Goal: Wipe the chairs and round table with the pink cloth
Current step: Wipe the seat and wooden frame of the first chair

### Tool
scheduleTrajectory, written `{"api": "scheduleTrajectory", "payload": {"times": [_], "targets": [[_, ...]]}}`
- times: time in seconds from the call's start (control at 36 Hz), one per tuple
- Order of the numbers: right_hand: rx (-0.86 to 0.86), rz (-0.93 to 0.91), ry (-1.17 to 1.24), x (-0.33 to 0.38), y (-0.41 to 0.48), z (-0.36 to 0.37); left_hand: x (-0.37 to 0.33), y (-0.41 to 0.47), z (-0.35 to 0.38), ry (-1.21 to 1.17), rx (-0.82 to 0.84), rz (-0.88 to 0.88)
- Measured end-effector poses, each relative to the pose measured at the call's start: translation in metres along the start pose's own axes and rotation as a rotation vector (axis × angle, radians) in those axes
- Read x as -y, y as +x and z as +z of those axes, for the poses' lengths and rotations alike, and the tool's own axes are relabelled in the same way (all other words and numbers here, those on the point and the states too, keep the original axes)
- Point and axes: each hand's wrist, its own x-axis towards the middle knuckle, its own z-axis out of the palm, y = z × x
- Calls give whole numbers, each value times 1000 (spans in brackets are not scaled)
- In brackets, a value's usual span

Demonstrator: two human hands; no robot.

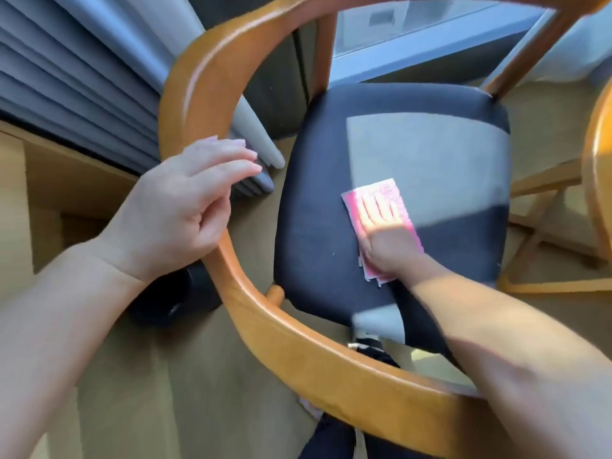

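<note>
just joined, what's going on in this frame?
A person is wiping a chair seat. The right hand presses the pink cloth flat on the dark cushion, near its middle, with the fingers straight. The left hand rests on the curved wooden rail, fingers loose, apparently steadying the chair.

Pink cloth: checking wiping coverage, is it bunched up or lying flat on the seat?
Flat. The pink cloth lies as a rectangle on the seat under the right hand.
</note>
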Motion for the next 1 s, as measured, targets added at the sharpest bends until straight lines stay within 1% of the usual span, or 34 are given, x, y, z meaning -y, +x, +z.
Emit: {"api": "scheduleTrajectory", "payload": {"times": [0.03, 0.11, 0.22, 0.31, 0.42, 0.44, 0.5, 0.53, 0.58, 0.61, 0.67, 0.75, 0.83, 0.92, 1.0], "targets": [[39, -39, 50, 6, -2, 2, -5, -11, 2, -1, -12, -15], [128, -204, 67, 19, -10, 4, -21, -42, 7, -30, -10, -66], [181, -265, 68, 17, -7, 3, -38, -78, 9, -37, -56, -149], [165, -302, 17, 15, -7, 6, -53, -95, 14, -34, -98, -228], [213, -468, -109, 29, -18, 20, -77, -110, 24, -34, -120, -311], [239, -511, -113, 34, -23, 22, -83, -113, 25, -33, -126, -328], [355, -547, -60, 41, -31, 21, -94, -118, 24, -33, -132, -365], [443, -530, -39, 43, -39, 15, -101, -121, 23, -32, -134, -386], [513, -464, 43, 39, -54, -7, -114, -127, 17, -36, -144, -435], [479, -442, 91, 35, -62, -21, -122, -131, 13, -41, -148, -463], [391, -365, 263, 26, -73, -59, -140, -137, 4, -62, -160, -513], [210, -251, 500, 23, -100, -125, -177, -142, -11, -109, -207, -578], [21, -165, 597, 29, -132, -181, -220, -144, -26, -159, -270, -691], [-27, -153, 656, 46, -163, -217, -261, -140, -42, -227, -331, -841], [12, -185, 740, 76, -199, -249, -296, -133, -60, -318, -377, -986]]}}
